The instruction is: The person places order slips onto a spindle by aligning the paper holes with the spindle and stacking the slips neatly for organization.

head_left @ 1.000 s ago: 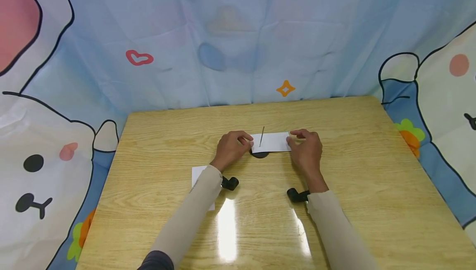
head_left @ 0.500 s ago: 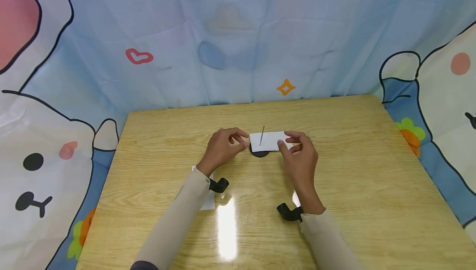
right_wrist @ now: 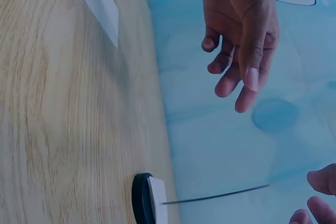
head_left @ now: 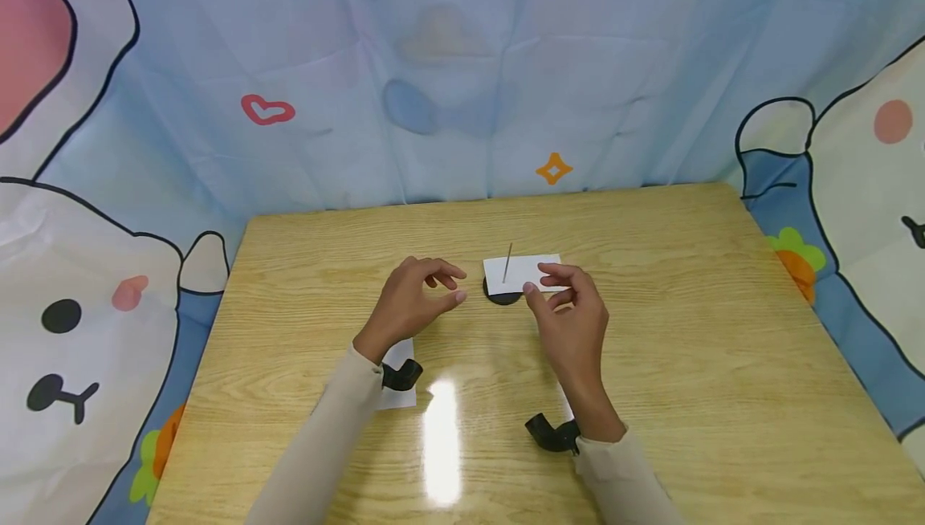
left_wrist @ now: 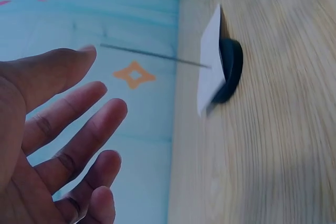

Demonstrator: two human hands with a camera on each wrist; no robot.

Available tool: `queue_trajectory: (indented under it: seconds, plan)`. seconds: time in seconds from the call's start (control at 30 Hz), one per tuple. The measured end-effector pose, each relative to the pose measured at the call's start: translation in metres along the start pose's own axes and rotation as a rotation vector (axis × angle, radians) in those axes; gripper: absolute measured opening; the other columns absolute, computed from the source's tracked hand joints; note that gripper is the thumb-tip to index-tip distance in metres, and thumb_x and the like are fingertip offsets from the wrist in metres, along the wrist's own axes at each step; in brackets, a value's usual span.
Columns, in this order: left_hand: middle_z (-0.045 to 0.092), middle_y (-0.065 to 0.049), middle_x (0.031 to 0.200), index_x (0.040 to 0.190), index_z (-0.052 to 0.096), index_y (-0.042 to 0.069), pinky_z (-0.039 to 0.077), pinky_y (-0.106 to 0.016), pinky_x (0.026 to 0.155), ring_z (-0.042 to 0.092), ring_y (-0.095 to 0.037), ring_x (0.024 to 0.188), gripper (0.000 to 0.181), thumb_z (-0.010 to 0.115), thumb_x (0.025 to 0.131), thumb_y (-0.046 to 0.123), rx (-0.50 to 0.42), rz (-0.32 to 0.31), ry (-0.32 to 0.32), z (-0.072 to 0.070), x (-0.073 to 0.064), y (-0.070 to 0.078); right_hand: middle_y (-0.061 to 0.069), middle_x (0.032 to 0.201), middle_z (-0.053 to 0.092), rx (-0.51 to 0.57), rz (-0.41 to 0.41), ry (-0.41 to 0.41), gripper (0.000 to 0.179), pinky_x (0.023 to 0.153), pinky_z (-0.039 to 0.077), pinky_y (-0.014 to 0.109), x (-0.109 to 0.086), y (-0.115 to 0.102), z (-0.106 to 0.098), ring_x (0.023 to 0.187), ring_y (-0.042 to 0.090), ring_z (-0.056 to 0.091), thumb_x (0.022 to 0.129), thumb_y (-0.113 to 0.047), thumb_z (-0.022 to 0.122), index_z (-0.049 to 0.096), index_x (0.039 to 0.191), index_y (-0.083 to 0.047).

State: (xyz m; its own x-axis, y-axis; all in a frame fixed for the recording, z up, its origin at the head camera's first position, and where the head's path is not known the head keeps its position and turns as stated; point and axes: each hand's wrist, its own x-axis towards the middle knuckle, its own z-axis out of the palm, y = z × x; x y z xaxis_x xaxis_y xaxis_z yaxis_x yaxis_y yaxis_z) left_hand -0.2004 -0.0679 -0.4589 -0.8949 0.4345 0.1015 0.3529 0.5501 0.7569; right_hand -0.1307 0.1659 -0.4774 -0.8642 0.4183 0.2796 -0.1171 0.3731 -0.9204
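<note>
A bill spike stands on the table: a black round base [head_left: 503, 299] with a thin metal spike [head_left: 508, 262] pointing up. A white paper slip [head_left: 529, 272] is pierced by the spike and lies over the base, covering most of it in the head view. My left hand [head_left: 410, 300] hovers left of the slip, fingers loosely bent and holding nothing. Over the slip's right end, overlapping it in the head view, is my right hand [head_left: 574, 323], its thumb and fingers apart with nothing between them. In the left wrist view the slip [left_wrist: 210, 69] sits low near the base.
Another white sheet of paper [head_left: 401, 400] lies on the table at the left, partly hidden under my left forearm. The wooden table [head_left: 686, 308] ends at the back against a printed blue curtain [head_left: 462, 148]. Black wrist cameras [head_left: 552, 434] jut out below both hands.
Both hands have let go of the slip's ends and drawn back. The left moved left and toward me, the right slightly left and toward me. The slip stays on the spike.
</note>
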Motion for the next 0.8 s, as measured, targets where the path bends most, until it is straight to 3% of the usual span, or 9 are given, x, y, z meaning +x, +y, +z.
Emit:
queue_trajectory:
  seconds: [0.23, 0.43, 0.6, 0.8]
  plan:
    - [0.079, -0.005, 0.108, 0.119, 0.079, 0.020, 0.052, -0.053, 0.095, 0.062, -0.033, 0.106, 0.026, 0.083, 0.095, 0.027, -0.007, 0.004, 0.007, -0.012, -0.013, -0.014, 0.008, 0.106, 0.070, -0.009, 0.000, -0.018, 0.030, 0.062, 0.050, 0.016, -0.011, -0.009, 0.006, 0.074, 0.013, 0.059, 0.092, -0.012, 0.083, 0.076, 0.120, -0.015]
    - [0.079, -0.008, 0.111, 0.121, 0.078, 0.020, 0.050, -0.047, 0.091, 0.062, -0.034, 0.108, 0.027, 0.083, 0.095, 0.024, -0.010, -0.012, 0.008, -0.018, -0.021, -0.028, 0.009, 0.109, 0.069, -0.010, 0.001, -0.061, 0.031, 0.062, 0.050, 0.019, -0.024, -0.011, 0.018, 0.075, 0.014, 0.059, 0.092, -0.011, 0.084, 0.075, 0.121, -0.015]
    - [0.079, -0.010, 0.114, 0.120, 0.078, 0.021, 0.051, -0.046, 0.093, 0.061, -0.027, 0.108, 0.026, 0.084, 0.094, 0.022, -0.017, -0.034, -0.002, -0.020, -0.027, -0.039, 0.008, 0.109, 0.069, 0.003, 0.007, -0.104, 0.030, 0.065, 0.051, 0.023, -0.036, -0.013, 0.027, 0.075, 0.015, 0.060, 0.091, -0.012, 0.085, 0.075, 0.119, -0.018]
    - [0.079, -0.012, 0.116, 0.122, 0.078, 0.014, 0.051, -0.054, 0.095, 0.062, -0.038, 0.111, 0.031, 0.086, 0.092, 0.016, -0.038, -0.035, 0.000, -0.020, -0.031, -0.049, 0.003, 0.108, 0.069, 0.003, 0.013, -0.136, 0.029, 0.066, 0.053, 0.028, -0.046, -0.012, 0.036, 0.075, 0.016, 0.061, 0.091, -0.013, 0.085, 0.075, 0.117, -0.021]
